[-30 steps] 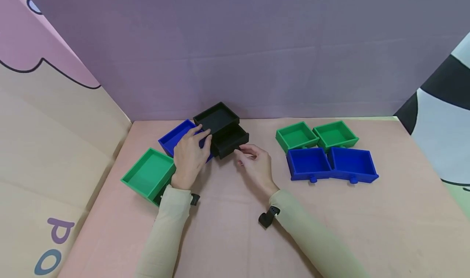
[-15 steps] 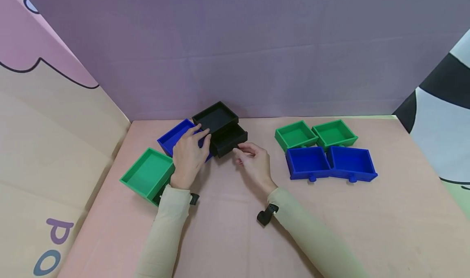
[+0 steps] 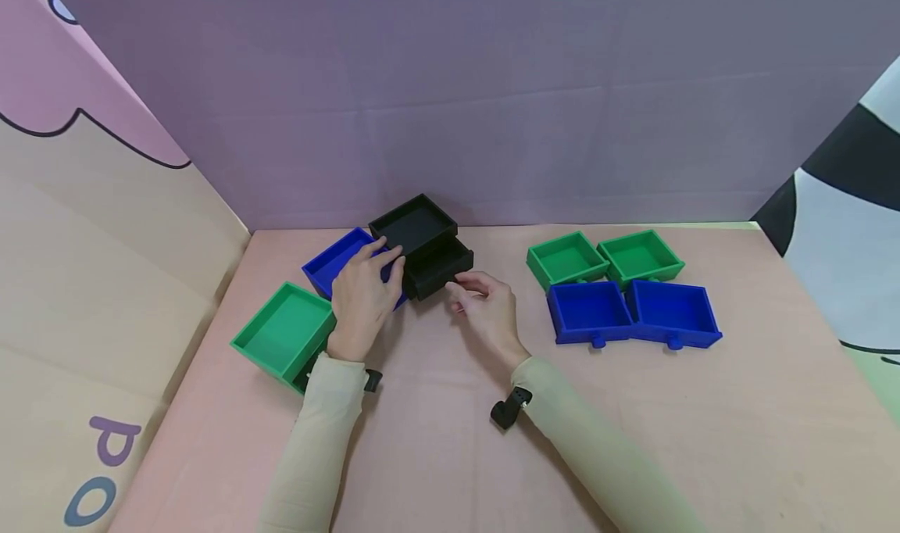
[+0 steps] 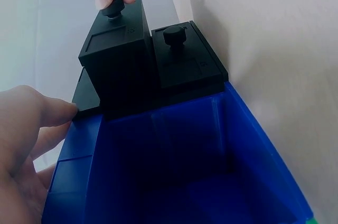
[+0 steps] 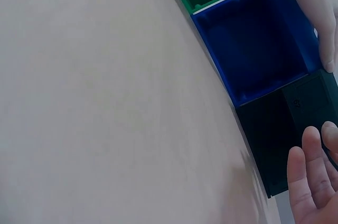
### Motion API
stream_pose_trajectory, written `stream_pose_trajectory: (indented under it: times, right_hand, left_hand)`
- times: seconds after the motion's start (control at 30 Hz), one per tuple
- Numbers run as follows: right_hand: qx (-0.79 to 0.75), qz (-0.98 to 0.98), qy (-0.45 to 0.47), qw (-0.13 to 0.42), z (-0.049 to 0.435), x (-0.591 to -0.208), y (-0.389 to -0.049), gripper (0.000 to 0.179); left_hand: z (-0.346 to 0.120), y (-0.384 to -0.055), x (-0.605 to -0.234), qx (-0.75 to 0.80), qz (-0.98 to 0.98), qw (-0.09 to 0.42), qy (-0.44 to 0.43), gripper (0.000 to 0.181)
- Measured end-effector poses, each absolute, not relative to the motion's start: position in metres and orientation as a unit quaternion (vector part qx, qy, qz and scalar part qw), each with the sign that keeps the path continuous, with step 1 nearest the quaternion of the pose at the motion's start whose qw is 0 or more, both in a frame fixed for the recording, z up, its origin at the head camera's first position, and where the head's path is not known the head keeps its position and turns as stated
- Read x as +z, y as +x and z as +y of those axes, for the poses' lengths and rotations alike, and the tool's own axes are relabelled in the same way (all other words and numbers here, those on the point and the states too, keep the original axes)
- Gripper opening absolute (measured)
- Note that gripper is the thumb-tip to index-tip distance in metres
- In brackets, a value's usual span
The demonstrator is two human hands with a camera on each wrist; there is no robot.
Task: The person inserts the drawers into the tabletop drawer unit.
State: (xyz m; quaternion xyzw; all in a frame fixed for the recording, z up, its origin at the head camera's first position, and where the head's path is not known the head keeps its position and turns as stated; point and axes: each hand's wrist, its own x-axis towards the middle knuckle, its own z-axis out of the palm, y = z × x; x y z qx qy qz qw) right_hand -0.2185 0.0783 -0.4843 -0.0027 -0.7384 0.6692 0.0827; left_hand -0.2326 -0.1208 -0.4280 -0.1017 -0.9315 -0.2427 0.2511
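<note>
A black cabinet (image 3: pixel 415 224) stands at the back, joined to a blue cabinet (image 3: pixel 336 261) on its left; a green cabinet (image 3: pixel 284 334) continues the row. One black drawer (image 3: pixel 439 269) sticks partway out of the black cabinet. My right hand (image 3: pixel 488 314) pinches this drawer's knob (image 4: pixel 113 8) between thumb and fingers. Beside it, a second black drawer with its own knob (image 4: pixel 174 36) sits farther in. My left hand (image 3: pixel 366 302) rests on the blue cabinet, thumb and fingers at the black cabinet's edge. The blue cabinet's compartment (image 4: pixel 174 150) has no drawer in it.
To the right lie two green drawers (image 3: pixel 568 261) and, in front of them, two blue drawers (image 3: pixel 592 313) with knobs facing me. A purple-grey cloth wall (image 3: pixel 492 111) rises behind the row. At the left stands a printed panel (image 3: pixel 105 283).
The black drawer has edged very slightly inward, with my right hand still at its knob. My left hand has stayed in place.
</note>
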Motion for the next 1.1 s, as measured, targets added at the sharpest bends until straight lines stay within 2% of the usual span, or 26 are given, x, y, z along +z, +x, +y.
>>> stream_pose_trajectory:
  times: [1.1]
  right_hand:
    - [0.667, -0.742, -0.014, 0.073, 0.0754, -0.4793, -0.2214, 0.023]
  left_hand:
    - [-0.1206, -0.2315, -0.4288, -0.238, -0.93, 0.259, -0.102, 0.029]
